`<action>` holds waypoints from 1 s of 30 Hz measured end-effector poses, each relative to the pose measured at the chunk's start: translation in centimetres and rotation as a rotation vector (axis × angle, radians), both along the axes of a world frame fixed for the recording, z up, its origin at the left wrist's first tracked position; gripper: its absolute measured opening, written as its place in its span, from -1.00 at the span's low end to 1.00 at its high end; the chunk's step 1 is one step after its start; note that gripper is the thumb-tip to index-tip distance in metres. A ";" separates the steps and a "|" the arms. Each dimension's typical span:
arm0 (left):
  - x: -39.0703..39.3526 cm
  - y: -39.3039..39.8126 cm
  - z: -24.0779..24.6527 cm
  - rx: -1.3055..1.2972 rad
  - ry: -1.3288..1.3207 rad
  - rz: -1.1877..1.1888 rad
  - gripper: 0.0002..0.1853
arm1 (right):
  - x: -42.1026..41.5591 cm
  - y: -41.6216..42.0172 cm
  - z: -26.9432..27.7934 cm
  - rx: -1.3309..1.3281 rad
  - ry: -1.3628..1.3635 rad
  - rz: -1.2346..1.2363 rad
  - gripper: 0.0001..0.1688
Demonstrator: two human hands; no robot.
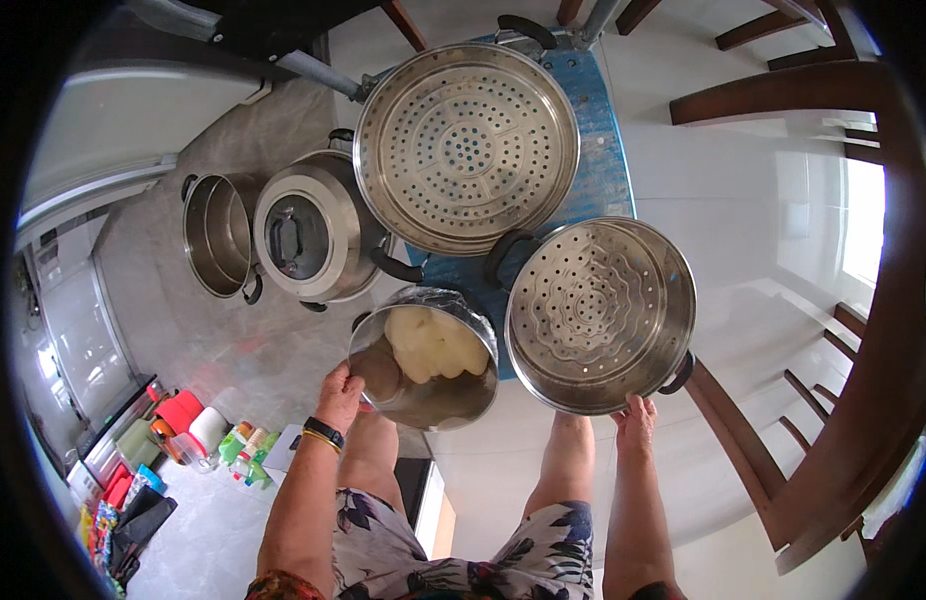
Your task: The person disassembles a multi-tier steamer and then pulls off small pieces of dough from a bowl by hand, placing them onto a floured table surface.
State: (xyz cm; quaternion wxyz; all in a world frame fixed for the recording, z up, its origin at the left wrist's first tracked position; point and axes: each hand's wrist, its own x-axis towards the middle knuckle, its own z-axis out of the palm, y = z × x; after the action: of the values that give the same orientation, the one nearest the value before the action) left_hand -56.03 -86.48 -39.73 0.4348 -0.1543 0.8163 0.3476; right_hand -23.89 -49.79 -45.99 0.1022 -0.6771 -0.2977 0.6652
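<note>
My left hand (338, 395) grips the near-left rim of a metal pot (440, 405), tilted towards me. A pale yellow, dough-like mass (433, 345) lies inside it, and crumpled clear film shows past its far rim. My right hand (636, 422) has its fingers and thumb on the near rim of a steel steamer basket (590, 307) with a perforated, wavy-patterned bottom and black side handles. Beyond both, a larger round steamer tray (469, 146) with many holes rests on a worn blue bench (602, 161).
Left of the bench are a pot with a glass-centred lid (302, 232) and an open steel pot (219, 236). Dark wooden chairs (800, 94) stand at the right. Kitchen items (182, 412) and bags (137, 525) crowd a white surface at the lower left.
</note>
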 end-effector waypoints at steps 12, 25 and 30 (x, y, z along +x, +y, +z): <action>-0.5 -2.2 -1.4 0.233 -0.255 0.424 -0.67 | -6.7 -5.3 3.5 -0.267 -0.274 0.726 -0.62; -1.3 -1.3 -14.8 1.063 -0.838 0.884 -0.31 | -20.5 -10.0 6.1 0.212 -0.105 1.522 -0.24; -0.8 -2.0 -15.4 0.987 -0.799 0.919 -0.45 | -22.3 -10.5 8.3 -0.028 -0.132 1.293 -0.31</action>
State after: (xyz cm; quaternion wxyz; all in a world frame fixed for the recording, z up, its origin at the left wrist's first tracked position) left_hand -56.79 -88.44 -55.10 0.5265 -0.3791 0.2031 0.7334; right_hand -46.16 -60.29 -37.72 -0.3461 -0.4020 -0.6420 0.5535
